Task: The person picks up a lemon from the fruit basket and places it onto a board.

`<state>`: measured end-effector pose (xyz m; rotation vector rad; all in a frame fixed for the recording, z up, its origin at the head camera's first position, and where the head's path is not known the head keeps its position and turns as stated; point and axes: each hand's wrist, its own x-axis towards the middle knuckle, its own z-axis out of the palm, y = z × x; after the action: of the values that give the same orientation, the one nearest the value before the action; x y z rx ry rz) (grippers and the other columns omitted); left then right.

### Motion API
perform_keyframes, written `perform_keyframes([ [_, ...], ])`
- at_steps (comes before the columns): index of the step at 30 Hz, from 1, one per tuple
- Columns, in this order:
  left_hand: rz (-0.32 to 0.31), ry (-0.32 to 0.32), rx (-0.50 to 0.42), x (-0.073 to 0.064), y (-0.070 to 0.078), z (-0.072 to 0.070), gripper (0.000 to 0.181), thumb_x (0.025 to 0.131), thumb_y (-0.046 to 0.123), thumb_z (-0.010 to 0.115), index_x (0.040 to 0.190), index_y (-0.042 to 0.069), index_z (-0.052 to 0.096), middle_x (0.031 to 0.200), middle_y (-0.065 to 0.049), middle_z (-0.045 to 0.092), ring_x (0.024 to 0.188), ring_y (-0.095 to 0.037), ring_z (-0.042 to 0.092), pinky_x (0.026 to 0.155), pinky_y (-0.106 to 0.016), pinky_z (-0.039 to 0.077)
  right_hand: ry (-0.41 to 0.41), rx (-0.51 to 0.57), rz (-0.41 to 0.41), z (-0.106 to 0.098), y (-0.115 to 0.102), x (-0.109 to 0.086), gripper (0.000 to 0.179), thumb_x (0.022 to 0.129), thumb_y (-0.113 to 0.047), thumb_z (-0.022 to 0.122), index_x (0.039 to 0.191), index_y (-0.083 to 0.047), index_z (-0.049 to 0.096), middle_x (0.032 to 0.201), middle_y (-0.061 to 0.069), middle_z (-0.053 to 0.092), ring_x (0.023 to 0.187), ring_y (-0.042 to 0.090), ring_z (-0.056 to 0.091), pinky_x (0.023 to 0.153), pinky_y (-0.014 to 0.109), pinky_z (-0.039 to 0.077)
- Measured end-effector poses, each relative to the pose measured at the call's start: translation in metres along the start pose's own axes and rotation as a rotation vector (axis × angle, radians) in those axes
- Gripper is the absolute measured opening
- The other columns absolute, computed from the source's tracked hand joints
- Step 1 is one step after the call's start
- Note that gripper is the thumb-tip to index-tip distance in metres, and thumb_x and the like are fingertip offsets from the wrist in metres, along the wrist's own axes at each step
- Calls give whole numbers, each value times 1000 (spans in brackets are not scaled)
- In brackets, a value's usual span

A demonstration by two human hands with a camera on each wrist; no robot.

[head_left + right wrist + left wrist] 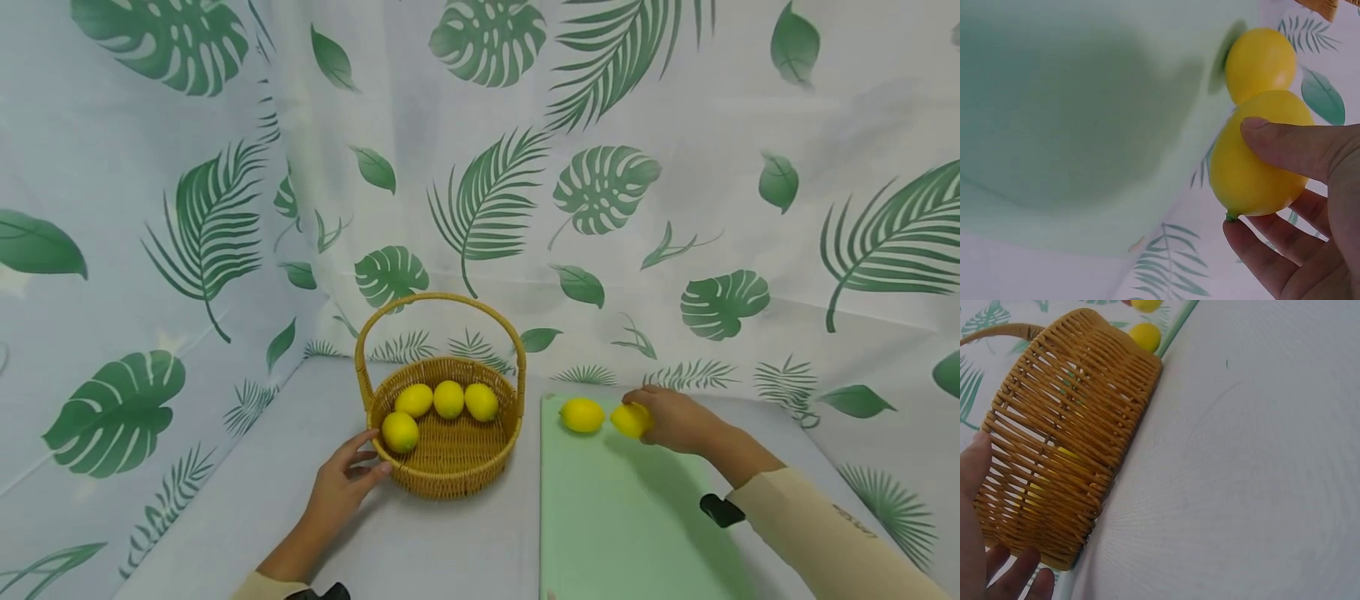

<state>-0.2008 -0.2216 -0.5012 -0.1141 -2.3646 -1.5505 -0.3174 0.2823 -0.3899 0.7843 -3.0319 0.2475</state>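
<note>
My right hand (671, 419) holds a yellow lemon (1263, 153) between thumb and fingers, raised over the far end of the green cutting board (622, 517). A second lemon (582, 415) lies on the board, just left of the held one. On the left, a brown wicker basket (450, 485) with a tall arched handle stands upright. Several lemons (448, 400) sit inside it, mostly along the back, with one at the left side. My left hand (341, 483) touches the basket's left side, thumb and fingers spread, fingertips right at the weave and rim.
A white table surface (480, 550) lies under the basket and board. White curtains with green leaf prints (510, 192) rise behind the table and on the left. The board stands to the right of the basket, with a narrow gap between them.
</note>
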Motion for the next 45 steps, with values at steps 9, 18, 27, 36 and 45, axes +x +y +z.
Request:
perform_keyframes([
  [9,24,11,11,-1,-2,1,61,85,35,76,139,14,54,140,-10,51,110,-26,60,86,-36,53,-30,11,47,1,11,-3,53,75,-8,83,124,-6,63,126,18,58,113,41,52,95,61,41],
  [18,23,4,14,0,-1,1,61,85,34,76,139,15,54,140,-9,51,111,-25,60,87,-35,52,-38,24,64,8,21,-2,53,75,-6,82,124,-4,61,125,20,58,111,42,52,94,62,41],
  [27,-8,3,-22,-6,24,-1,59,87,19,76,139,7,53,140,-16,50,113,-35,58,91,-46,50,-21,18,43,17,29,3,51,76,-5,80,124,-2,62,125,23,57,114,45,50,96,62,39],
  [36,-17,-11,-28,-13,47,-5,57,87,17,75,138,3,52,139,-20,50,113,-40,57,91,-51,48,-40,34,71,23,31,7,51,77,-7,80,125,-3,62,126,23,56,115,45,50,96,63,38],
  [45,-15,-10,-24,-10,42,-6,58,87,16,75,139,2,52,139,-20,49,114,-40,56,91,-51,48,-81,41,102,26,35,11,53,77,-11,82,125,-6,62,127,21,57,115,45,49,97,63,38],
])
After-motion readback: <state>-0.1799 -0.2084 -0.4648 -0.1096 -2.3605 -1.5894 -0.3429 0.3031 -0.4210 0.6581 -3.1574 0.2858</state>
